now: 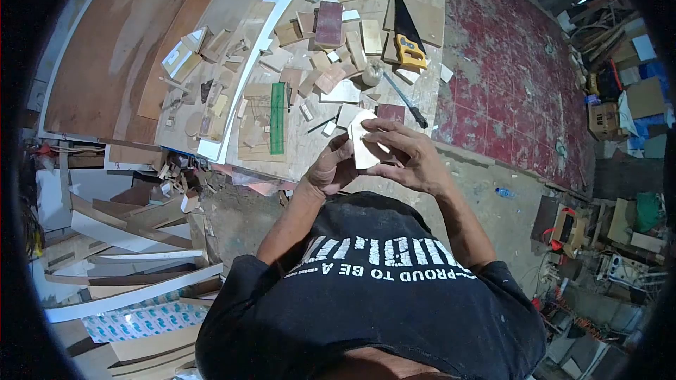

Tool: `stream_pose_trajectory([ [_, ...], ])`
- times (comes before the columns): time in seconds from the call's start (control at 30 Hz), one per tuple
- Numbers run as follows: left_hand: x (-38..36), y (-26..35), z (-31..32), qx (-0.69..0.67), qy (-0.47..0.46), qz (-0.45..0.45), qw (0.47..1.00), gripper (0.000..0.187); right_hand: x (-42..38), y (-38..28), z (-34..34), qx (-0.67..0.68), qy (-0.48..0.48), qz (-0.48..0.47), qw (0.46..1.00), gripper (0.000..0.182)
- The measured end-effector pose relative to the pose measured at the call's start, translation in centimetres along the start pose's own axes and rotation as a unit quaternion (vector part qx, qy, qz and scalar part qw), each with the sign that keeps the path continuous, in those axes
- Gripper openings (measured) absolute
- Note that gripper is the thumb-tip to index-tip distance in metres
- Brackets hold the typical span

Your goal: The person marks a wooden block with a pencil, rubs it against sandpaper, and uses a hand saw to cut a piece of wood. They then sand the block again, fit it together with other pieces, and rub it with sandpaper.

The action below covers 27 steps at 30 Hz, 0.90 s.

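In front of my chest, both hands hold a small pale piece of wood (363, 153) with a rounded top end. My left hand (329, 169) grips its left edge, fingers curled behind it. My right hand (417, 157) has its fingers over the top and right side and the thumb near the lower edge. The piece is raised above the near edge of the worktable (299, 162). Just beyond it on the table lie wood offcuts (341, 91), a dark red flat block (391, 113) and a blue rod-like tool with a black end (404, 98).
Farther up the table are a handsaw (406, 32) with a yellow handle and a dark red block (329, 24). A green ruler (277, 119) lies left of centre. Curved wooden strips (134, 239) are stacked at lower left. A worn red surface (507, 77) extends rightward.
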State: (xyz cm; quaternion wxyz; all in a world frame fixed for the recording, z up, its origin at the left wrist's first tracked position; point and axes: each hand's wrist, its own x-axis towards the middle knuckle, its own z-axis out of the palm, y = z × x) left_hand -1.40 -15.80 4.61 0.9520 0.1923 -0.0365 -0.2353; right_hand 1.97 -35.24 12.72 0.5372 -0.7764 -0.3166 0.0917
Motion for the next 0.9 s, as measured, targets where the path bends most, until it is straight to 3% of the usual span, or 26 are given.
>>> stream_pose_trajectory([
  [0.13,0.3,0.9,0.5,-0.005,-0.055,-0.048,0.997,0.050,0.7,-1.2,-1.0,-0.042,-0.056,0.044,0.997,0.051],
  [0.6,0.9,0.9,1.3,0.016,-0.036,0.006,0.999,0.059,0.1,-1.2,-1.2,-0.043,-0.015,-0.066,0.997,0.049],
  [0.77,1.1,1.6,0.8,-0.001,-0.120,-0.030,0.992,0.060,0.3,-1.3,-1.4,-0.059,0.001,-0.074,0.996,0.051],
  [0.9,0.8,1.5,0.8,-0.001,-0.111,-0.024,0.994,0.061,0.2,-1.2,-1.3,-0.072,0.007,-0.095,0.993,0.052],
])
